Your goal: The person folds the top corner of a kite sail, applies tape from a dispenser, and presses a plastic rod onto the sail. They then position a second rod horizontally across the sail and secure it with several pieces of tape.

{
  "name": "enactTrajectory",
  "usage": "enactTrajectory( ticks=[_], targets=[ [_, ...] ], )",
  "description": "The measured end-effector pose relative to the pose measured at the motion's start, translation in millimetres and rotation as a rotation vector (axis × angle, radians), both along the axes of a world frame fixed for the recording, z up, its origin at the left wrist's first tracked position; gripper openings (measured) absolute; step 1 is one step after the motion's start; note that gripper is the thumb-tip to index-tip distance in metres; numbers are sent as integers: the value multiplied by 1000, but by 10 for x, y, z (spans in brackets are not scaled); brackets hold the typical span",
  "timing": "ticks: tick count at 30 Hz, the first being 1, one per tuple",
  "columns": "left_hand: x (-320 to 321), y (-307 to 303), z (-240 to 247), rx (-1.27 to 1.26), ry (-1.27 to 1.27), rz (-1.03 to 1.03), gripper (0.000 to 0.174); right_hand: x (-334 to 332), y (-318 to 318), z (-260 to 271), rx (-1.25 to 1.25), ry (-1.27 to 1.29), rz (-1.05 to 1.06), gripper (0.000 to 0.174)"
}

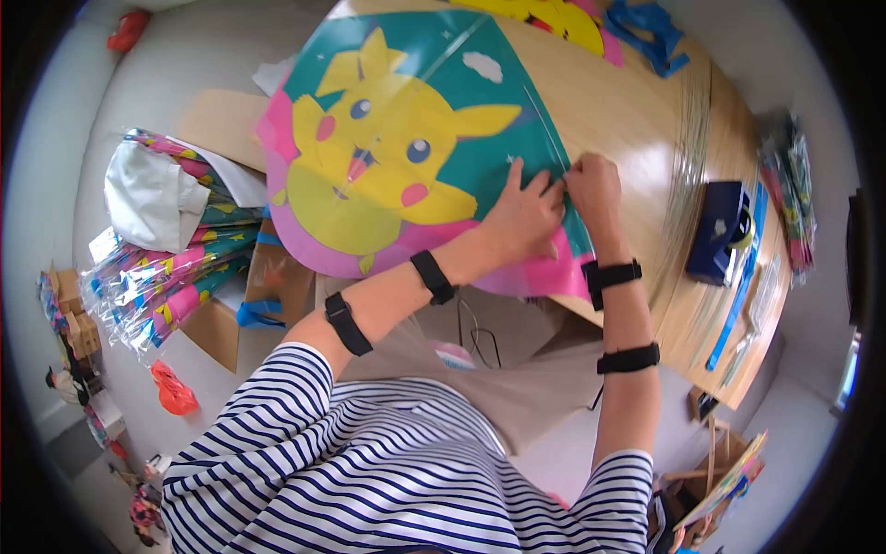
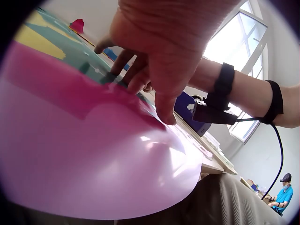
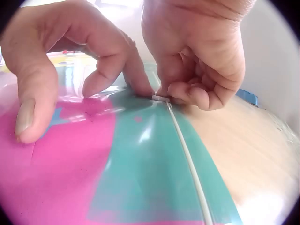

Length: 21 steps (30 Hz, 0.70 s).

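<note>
A plastic kite (image 1: pixel 388 120), printed with a yellow cartoon character on green and pink, lies over the wooden table (image 1: pixel 628 111). Its near pink part hangs past the table edge, as the left wrist view shows. A thin pale rod (image 3: pixel 187 154) runs along the kite's right side, with a small whitish tab (image 3: pixel 161 99) on it. My left hand (image 1: pixel 526 222) rests on the sheet with fingers spread, one fingertip right at the tab. From the other side, my right hand (image 1: pixel 595 189) has its fingers curled and pinches the rod at that tab.
Right of the kite lie a bundle of long thin rods (image 1: pixel 683 185) and a dark blue tape dispenser (image 1: pixel 720 231). Blue strips (image 1: pixel 646 32) and a yellow printed sheet (image 1: pixel 563 23) are at the far side. Wrapped kites (image 1: pixel 185 295) are stacked to the left. Another person (image 2: pixel 282 194) sits farther off.
</note>
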State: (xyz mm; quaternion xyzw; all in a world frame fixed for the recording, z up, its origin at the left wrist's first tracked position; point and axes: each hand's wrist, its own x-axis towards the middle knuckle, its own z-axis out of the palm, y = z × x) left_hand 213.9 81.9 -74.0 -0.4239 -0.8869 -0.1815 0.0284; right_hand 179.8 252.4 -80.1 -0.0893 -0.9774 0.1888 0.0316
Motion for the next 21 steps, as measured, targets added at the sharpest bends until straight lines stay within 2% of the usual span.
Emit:
enactTrajectory(
  ticks=[5,6,9,11,13,14,15,17,20,21],
  targets=[
    [4,-64,-38,63,6,-27,77,162,-76,-57,-112,84,-125,19],
    [10,-95,55,10,-66,-44,74,199,-43,-45,-96,63,-126,20],
    [-169,-312,34,123,-137,-99,63,259,44,103,-25,35,-127,28],
    [-542,-801,213,50,97,-106,46,547,48,245,34,12,-126,35],
    [-981,-1471,66,109,201,2,38,789,0,254,68,-3,-69,42],
    [-1138,-1819,105,-2,240,63,40,833,-20,252,85,-9,-43,46],
    [-1224,-2132,141,-116,278,125,42,821,-25,228,42,-45,-84,42],
    [-1224,-2539,278,-487,146,281,50,767,-32,176,-49,-118,-166,36],
    [-1027,-2765,249,-484,105,266,53,448,168,363,4,-287,-83,18],
    [-899,-2697,216,-419,107,223,53,283,356,230,137,-92,-64,9]
  ],
)
